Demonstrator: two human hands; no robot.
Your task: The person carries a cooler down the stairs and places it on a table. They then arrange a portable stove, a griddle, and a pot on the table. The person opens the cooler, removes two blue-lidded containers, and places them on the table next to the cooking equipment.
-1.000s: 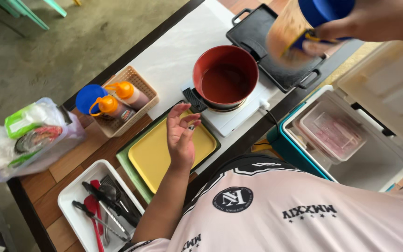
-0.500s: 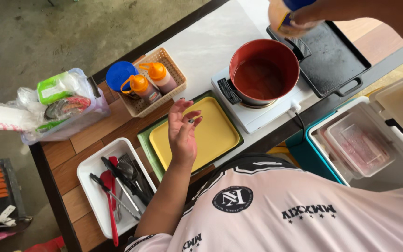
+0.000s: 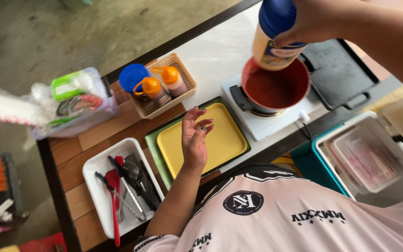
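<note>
A tall pale plastic bottle with a blue cap [image 3: 275, 35] is gripped by the right hand [image 3: 320, 21] and is held directly above the round red pot [image 3: 276, 86] (on 1 white stove [image 3: 269, 123]). The left hand [image 3: 194, 140], released and holding nothing, hovers over the yellow rectangular tray [image 3: 227, 140], away from the pot.

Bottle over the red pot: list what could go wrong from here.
1. The right hand alone holds the bottle above the red pot. If that grip slips, the bottle could drop in and splash the red liquid.
2. The pot's black handle sticks out toward the yellow tray, where the open left hand hovers. A careless move could knock it and tip the pot off the white burner.
</note>
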